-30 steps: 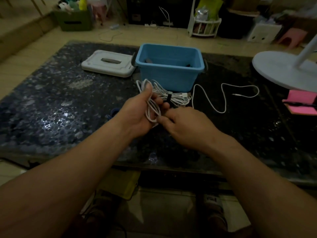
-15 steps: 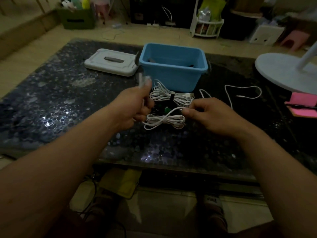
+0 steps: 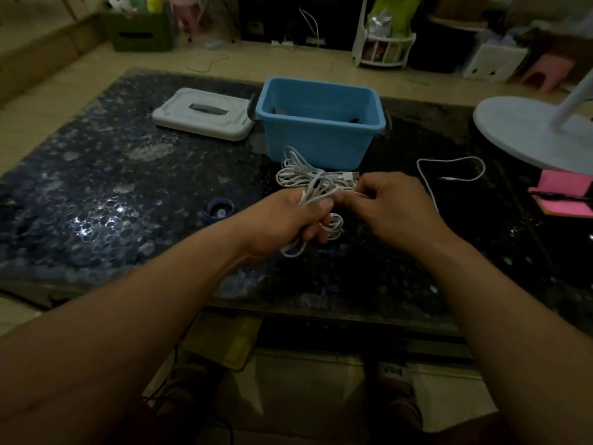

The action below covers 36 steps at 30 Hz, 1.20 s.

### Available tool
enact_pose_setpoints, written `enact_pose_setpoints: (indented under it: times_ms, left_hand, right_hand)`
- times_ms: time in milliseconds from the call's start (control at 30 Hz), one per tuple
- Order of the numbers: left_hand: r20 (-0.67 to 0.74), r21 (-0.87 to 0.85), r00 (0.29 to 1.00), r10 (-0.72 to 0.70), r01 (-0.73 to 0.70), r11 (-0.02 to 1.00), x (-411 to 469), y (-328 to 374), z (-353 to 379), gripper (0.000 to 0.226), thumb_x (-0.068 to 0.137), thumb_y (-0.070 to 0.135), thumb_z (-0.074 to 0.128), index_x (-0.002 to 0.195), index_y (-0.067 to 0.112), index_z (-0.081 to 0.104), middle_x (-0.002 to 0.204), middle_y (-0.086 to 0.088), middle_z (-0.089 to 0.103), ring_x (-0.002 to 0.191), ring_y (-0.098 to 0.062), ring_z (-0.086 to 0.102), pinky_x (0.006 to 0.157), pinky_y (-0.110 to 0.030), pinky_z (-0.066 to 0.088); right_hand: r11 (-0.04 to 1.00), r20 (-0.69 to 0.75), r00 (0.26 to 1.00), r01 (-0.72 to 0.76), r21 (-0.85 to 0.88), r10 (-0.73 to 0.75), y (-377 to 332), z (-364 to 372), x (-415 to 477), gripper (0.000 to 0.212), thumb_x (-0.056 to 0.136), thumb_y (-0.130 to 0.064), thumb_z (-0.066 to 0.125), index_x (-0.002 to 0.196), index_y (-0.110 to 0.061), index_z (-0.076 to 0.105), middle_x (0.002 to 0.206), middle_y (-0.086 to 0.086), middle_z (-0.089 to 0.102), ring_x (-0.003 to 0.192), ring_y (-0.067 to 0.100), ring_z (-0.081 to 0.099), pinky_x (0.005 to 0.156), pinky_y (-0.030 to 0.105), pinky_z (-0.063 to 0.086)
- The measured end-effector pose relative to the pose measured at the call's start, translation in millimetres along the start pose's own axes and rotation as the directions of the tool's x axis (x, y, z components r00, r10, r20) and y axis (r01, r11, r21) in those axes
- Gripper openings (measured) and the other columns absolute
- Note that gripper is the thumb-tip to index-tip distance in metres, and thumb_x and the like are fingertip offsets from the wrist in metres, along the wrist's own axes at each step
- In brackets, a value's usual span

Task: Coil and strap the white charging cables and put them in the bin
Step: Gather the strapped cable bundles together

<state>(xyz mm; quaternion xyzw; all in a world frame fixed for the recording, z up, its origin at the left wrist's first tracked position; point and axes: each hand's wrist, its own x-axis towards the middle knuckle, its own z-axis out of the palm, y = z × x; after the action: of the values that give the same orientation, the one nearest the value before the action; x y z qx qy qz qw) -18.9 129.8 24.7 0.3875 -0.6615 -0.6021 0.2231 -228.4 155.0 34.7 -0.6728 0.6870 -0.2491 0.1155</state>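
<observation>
While the left hand [image 3: 285, 216] clenches the coiled white cable [image 3: 313, 192] above the worktop [image 3: 96, 187], near the blue bin [image 3: 321, 139], right hand [image 3: 394, 203] fingers [image 3: 364, 189] pinch its loose strand. Recommended: keep loops bunched tight, strap snugly round the middle.

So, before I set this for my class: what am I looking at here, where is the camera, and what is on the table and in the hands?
No machine here: a person wears one camera on the head, looking down at their own two bare hands. The left hand grips a bundle of white cable, and the right hand appears to pinch it beside the left thumb. On the dark speckled table stand an open blue bin and, beside it, a white lid. Another coiled cable lies in front of the bin, and a loose cable lies to its right.
</observation>
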Motion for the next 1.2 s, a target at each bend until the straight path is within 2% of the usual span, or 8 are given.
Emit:
enact_pose_setpoints:
  times_ms: [100,300,433,567,700,933,1033,1200]
  left_hand:
    - [-0.016,-0.262,0.999,-0.035,0.029,0.965,2,1,-2,0.024,0.111,0.031,0.048,0.100,0.011,0.056,0.061,0.001,0.040,0.054,-0.018,0.046,0.061,-0.035,0.054]
    - [-0.220,-0.599,0.972,-0.085,-0.066,0.798,6,7,-12,0.026,0.112,0.032,0.044,0.094,0.016,0.053,0.057,0.003,0.028,0.044,-0.008,0.021,0.038,-0.019,0.019]
    - [-0.282,-0.602,0.954,-0.096,-0.098,0.792,11,-2,1,0.022,0.109,0.036,0.054,0.096,0.019,0.050,0.062,0.001,0.033,0.044,-0.008,0.028,0.038,-0.021,0.029]
    - [-0.276,-0.539,0.958,-0.077,-0.088,0.838,8,2,17,0.028,0.104,0.041,0.060,0.107,0.013,0.066,0.070,0.004,0.068,0.054,-0.009,0.061,0.048,-0.022,0.048]
    - [-0.264,-0.646,0.952,-0.155,-0.055,0.762,12,0,13,0.042,0.101,0.046,0.063,0.127,0.013,0.072,0.115,-0.009,0.079,0.107,-0.022,0.076,0.095,-0.037,0.059]
    - [-0.399,-0.699,0.876,-0.271,-0.099,0.708,13,5,5,0.034,0.106,0.034,0.059,0.117,0.004,0.072,0.100,-0.014,0.080,0.097,-0.030,0.078,0.098,-0.049,0.059]
    - [-0.417,-0.789,0.857,-0.302,-0.177,0.588,15,12,-10,0.026,0.109,0.031,0.054,0.106,0.007,0.063,0.068,-0.006,0.062,0.062,-0.022,0.063,0.078,-0.044,0.063]
    - [-0.319,-0.780,0.922,-0.219,-0.124,0.613,11,13,-20,0.035,0.110,0.038,0.049,0.080,0.023,0.043,0.059,0.005,0.025,0.045,-0.007,0.021,0.039,-0.019,0.019]
  right_hand:
    - [0.998,0.016,0.999,0.030,0.059,-0.031,3,-2,1,0.052,0.087,-0.072,0.062,0.076,-0.022,0.065,0.068,-0.007,0.065,0.068,0.011,0.062,0.068,0.039,0.055]
    - [0.981,-0.031,0.987,0.155,-0.115,-0.160,3,-1,2,0.023,0.107,-0.036,0.055,0.104,-0.022,0.073,0.092,-0.003,0.076,0.090,0.023,0.068,0.084,0.033,0.042]
    - [0.970,-0.059,0.998,-0.009,0.242,0.024,-21,14,-4,0.010,0.105,-0.032,0.059,0.101,-0.025,0.065,0.082,-0.009,0.074,0.074,0.009,0.070,0.078,0.042,0.058]
    - [0.968,-0.071,0.995,0.089,0.236,-0.074,-50,33,-20,0.009,0.105,-0.033,0.057,0.103,-0.025,0.060,0.093,-0.004,0.072,0.080,0.018,0.070,0.074,0.048,0.059]
    - [0.961,-0.103,0.976,0.210,0.180,-0.194,-64,43,-24,0.016,0.107,-0.026,0.050,0.100,-0.019,0.062,0.099,0.000,0.060,0.086,0.016,0.059,0.078,0.048,0.054]
    - [0.950,-0.076,0.971,0.239,0.202,-0.228,-62,50,-37,0.037,0.102,-0.014,0.055,0.138,-0.019,0.052,0.128,0.000,0.052,0.111,0.014,0.058,0.095,0.040,0.054]
    - [0.965,-0.116,0.985,0.154,0.214,-0.131,-52,42,-31,0.044,0.096,-0.009,0.059,0.138,-0.020,0.051,0.135,-0.001,0.051,0.119,0.008,0.054,0.103,0.033,0.050]
    - [0.995,0.033,0.994,0.102,0.021,-0.102,-22,36,-14,0.073,0.090,-0.011,0.065,0.158,-0.021,0.039,0.158,0.004,0.045,0.143,0.020,0.044,0.120,0.039,0.038]
